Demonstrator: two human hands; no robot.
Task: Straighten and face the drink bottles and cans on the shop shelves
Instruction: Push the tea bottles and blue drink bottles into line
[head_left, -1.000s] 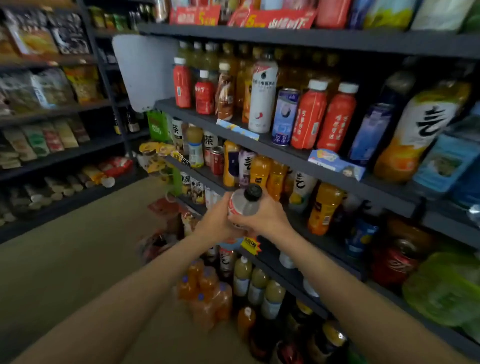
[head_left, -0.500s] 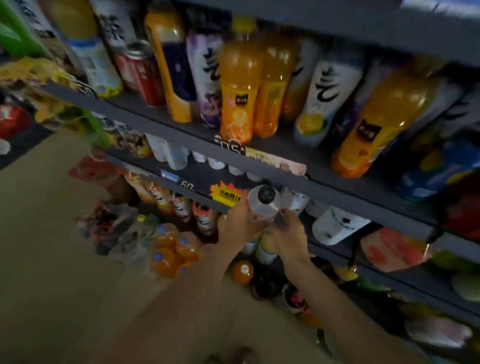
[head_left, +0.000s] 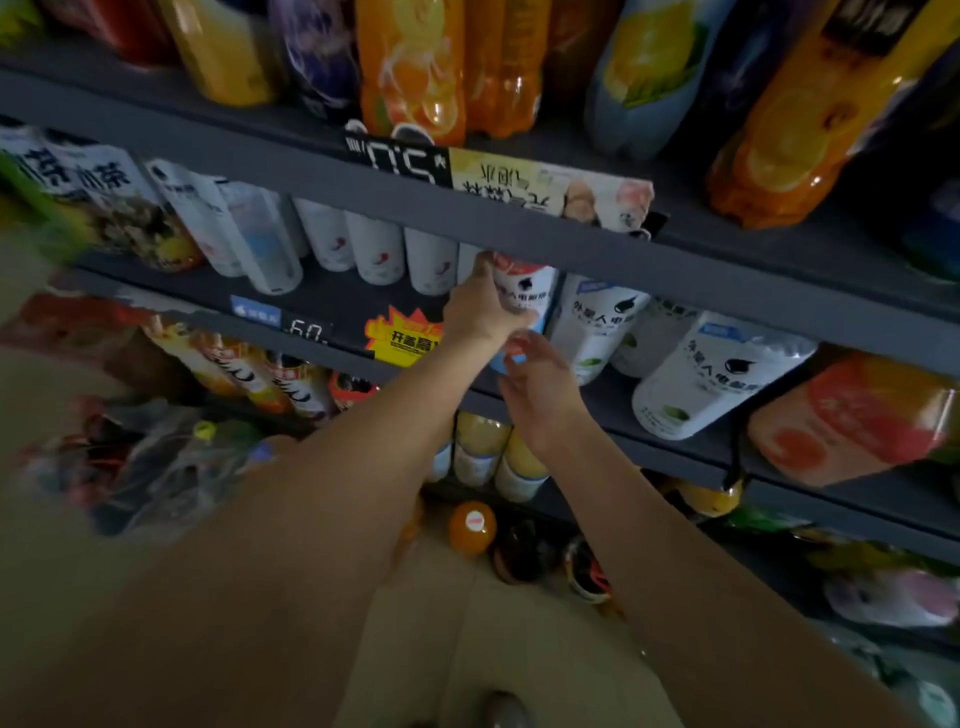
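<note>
Overhead, a dark shelf (head_left: 519, 228) shades white bottles; left hand (head_left: 480, 306) grips one bottle (head_left: 524, 291), right hand (head_left: 540, 379) open beside it.

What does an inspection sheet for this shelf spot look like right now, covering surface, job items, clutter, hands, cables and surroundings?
Surface: dark grey shelf, a yellow promo tag on its front edge.
Job's things: white bottle with a red and blue label, standing on the shelf beside similar white bottles; orange bottles on the shelf above.
Clutter: an orange-capped bottle low down by the floor; blurred wrapped goods at lower left.
Hands: left hand grips the white bottle; right hand is open, its fingers near the bottle's base; contact unclear.
Cables: nothing seen.
Surroundings: beige floor; dim light.
</note>
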